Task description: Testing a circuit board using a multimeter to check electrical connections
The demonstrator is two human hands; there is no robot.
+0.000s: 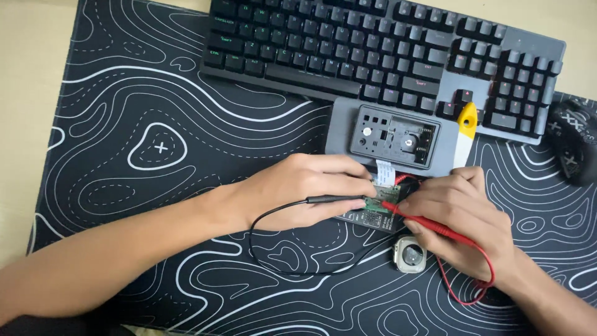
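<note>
2 probes meet on a small green circuit board [377,203] that lies on the black patterned mat [155,93] near the middle of the scene, just in front of a grey fixture. The board sits on a dark flat module, which lifts it off the mat and gives the tips a steady target. The left hand [298,193] pinches the black probe [333,200] between thumb and fingers, its tip laid on the board's left edge; the hand's heel rests on the mat, likely for steadiness. The right hand [460,218] pinches the red probe [423,222] pen-fashion and angles it up and left onto the board. The black lead [280,261] loops near the left wrist and the red lead [472,283] curls under the right wrist, both slack, so neither tugs at the tips.

Just near the board, between the hands, lies a small rounded watch case [409,254], face up. Farther off sits the grey fixture [393,135] with a recessed panel, and a pale ribbon cable [385,170] runs from it toward the board. To its right stands a yellow-tipped pry tool [465,134], leaning across the keyboard [385,53], which spans the far edge of the bench. A dark mouse [573,146] lies at far right.
</note>
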